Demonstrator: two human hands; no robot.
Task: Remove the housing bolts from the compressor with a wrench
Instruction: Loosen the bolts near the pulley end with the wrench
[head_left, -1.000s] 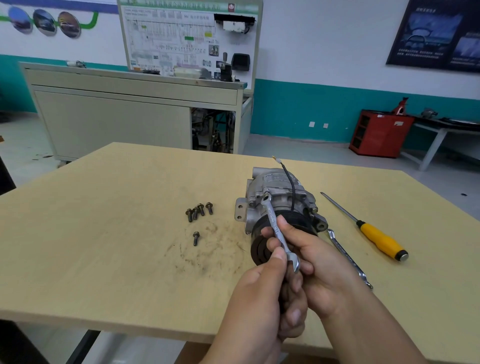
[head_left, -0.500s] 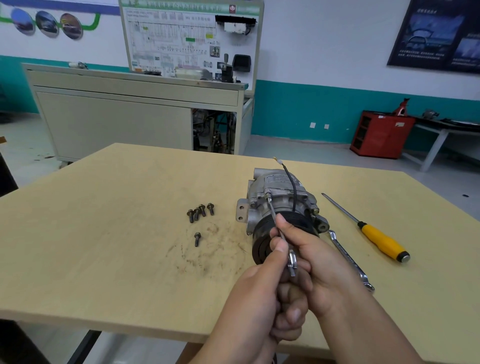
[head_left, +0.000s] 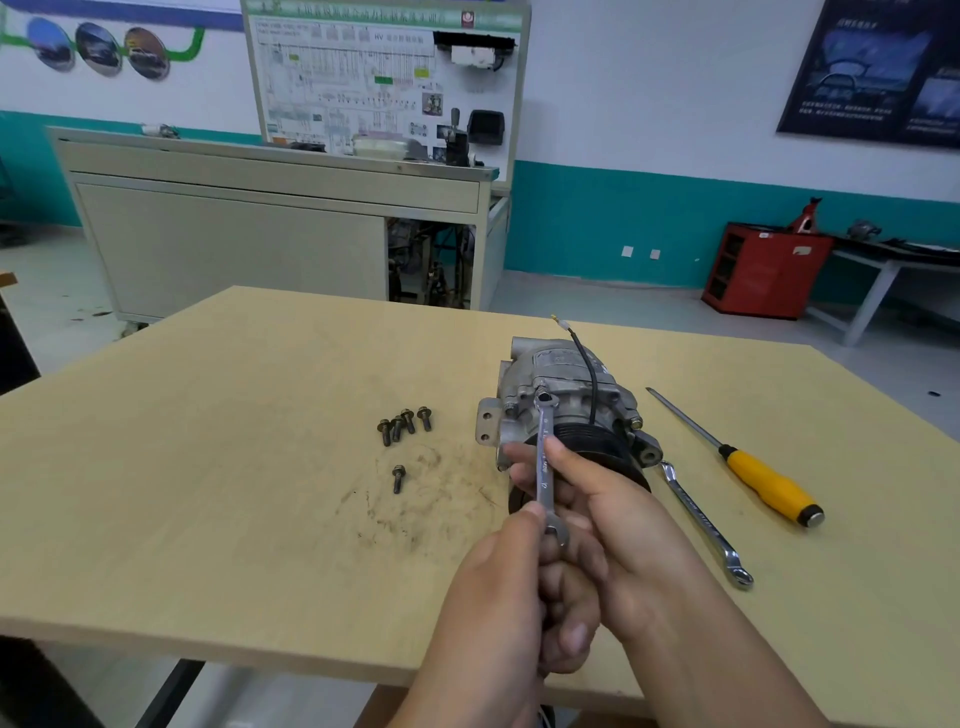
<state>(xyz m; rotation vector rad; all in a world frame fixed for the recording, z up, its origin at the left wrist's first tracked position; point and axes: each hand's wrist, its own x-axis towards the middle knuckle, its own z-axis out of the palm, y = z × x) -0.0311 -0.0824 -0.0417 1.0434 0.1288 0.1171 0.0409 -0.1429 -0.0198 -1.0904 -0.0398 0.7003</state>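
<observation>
Gripping the wrench (head_left: 543, 467) with both hands, its far end on the compressor (head_left: 563, 382).

The left hand (head_left: 498, 587) pressed the near end of the tool under its thumb; its other fingers were curled below and partly hidden behind the right hand (head_left: 623, 519), whose thumb and fingers were closed around the middle of the shaft. The far open end sat on top of the housing, and the bolt under it was too small to make out. Both hands covered much of the black pulley (head_left: 589, 436). The compressor lay on the wooden table (head_left: 208, 467), a little right of the middle. Five loose bolts (head_left: 408, 421) lay to its left, four close together and one apart. A longer spanner (head_left: 701, 525) and a yellow-handled screwdriver (head_left: 763, 480) lay to its right, neither touched by a hand.
</observation>
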